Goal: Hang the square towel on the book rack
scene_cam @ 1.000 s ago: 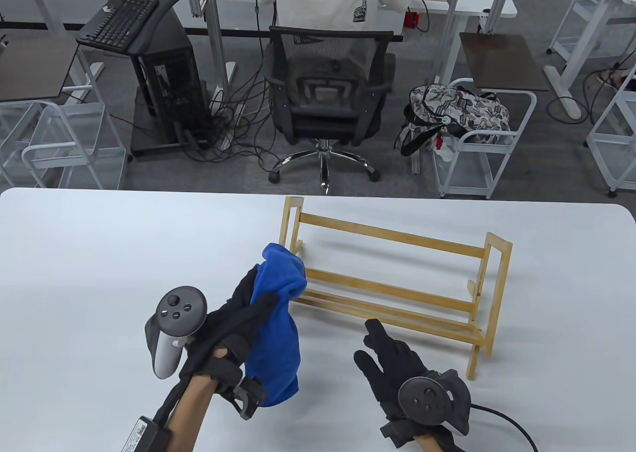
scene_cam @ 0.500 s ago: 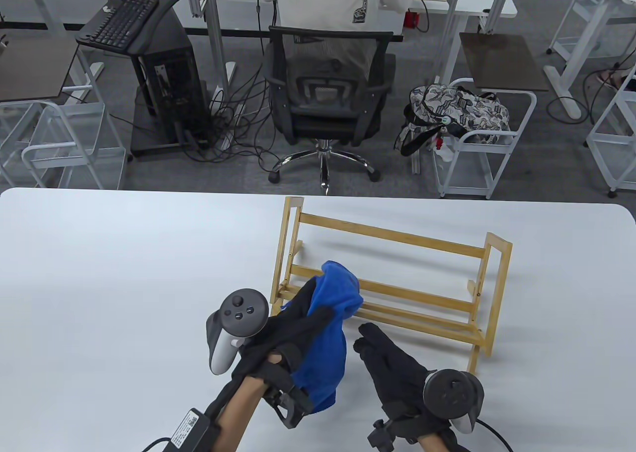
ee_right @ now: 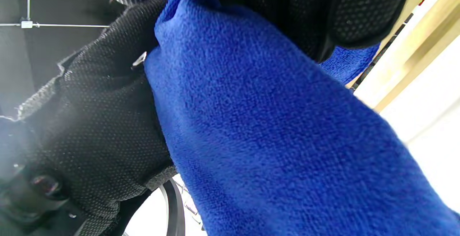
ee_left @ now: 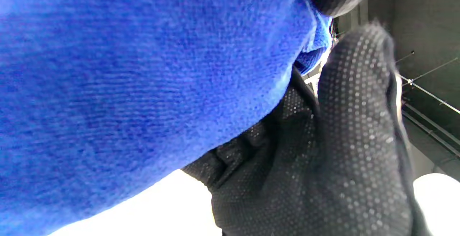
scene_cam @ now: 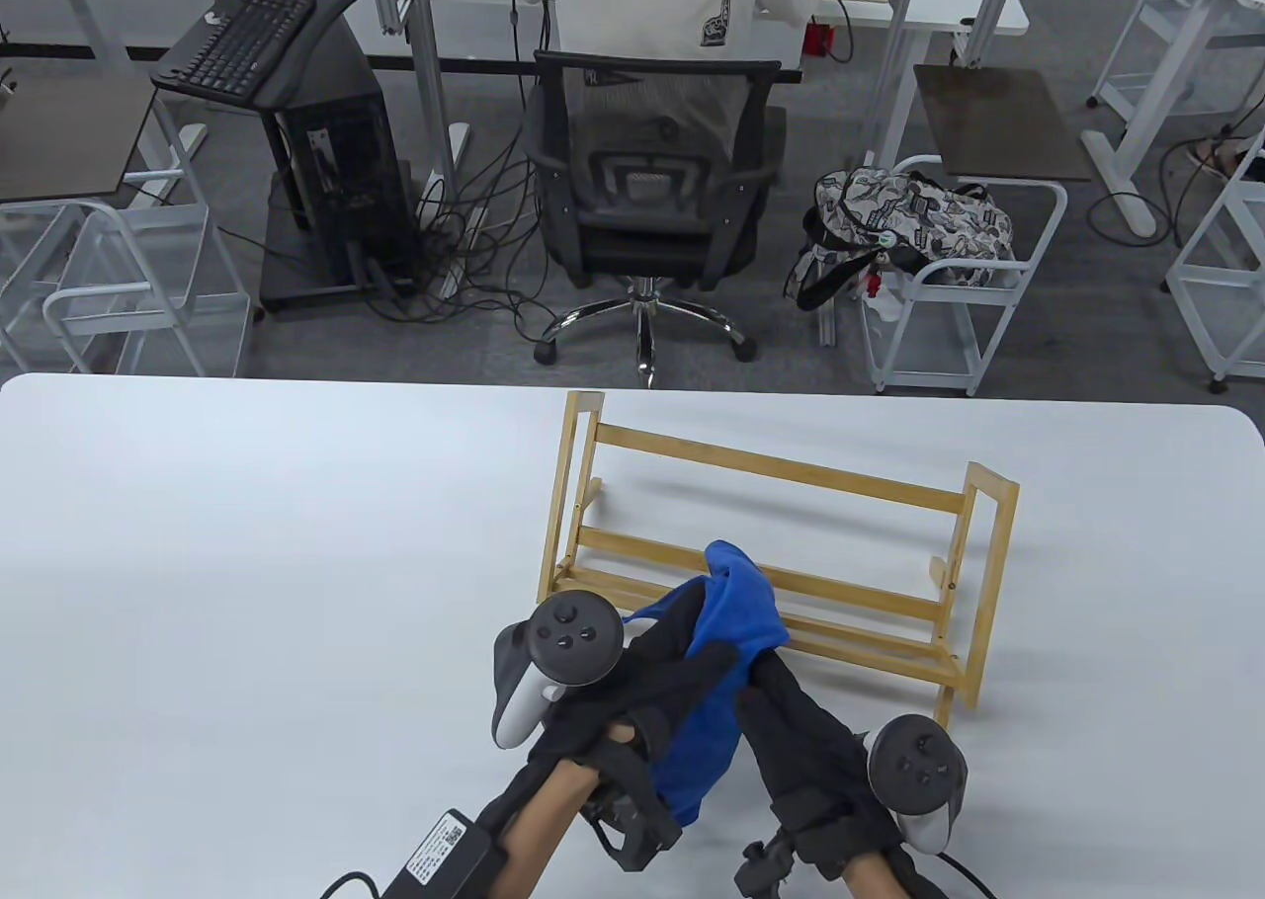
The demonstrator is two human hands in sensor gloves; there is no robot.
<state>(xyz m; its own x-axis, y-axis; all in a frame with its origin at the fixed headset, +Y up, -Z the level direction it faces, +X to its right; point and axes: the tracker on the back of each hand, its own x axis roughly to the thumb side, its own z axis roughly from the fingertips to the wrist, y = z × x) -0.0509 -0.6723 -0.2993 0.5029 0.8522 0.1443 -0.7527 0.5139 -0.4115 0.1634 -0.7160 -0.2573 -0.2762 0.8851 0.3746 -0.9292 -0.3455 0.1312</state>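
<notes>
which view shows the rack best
The table view: the whole wooden rack stands on the white table, with the blue towel held at its front rails. The right wrist view catches only blurred wooden bars at its right edge. The left wrist view shows towel and glove, no clear rack.

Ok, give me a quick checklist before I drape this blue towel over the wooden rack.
1. Left hand grips the towel: ok.
2. Right hand has its own grip on the towel: cannot tell; it touches it, fingers hidden.
3. Towel spread out flat: not ok, bunched.
4. Rack upright on the table: ok.
5. Top rail bare: ok.
6. Towel over a rail: not ok, not yet.
</notes>
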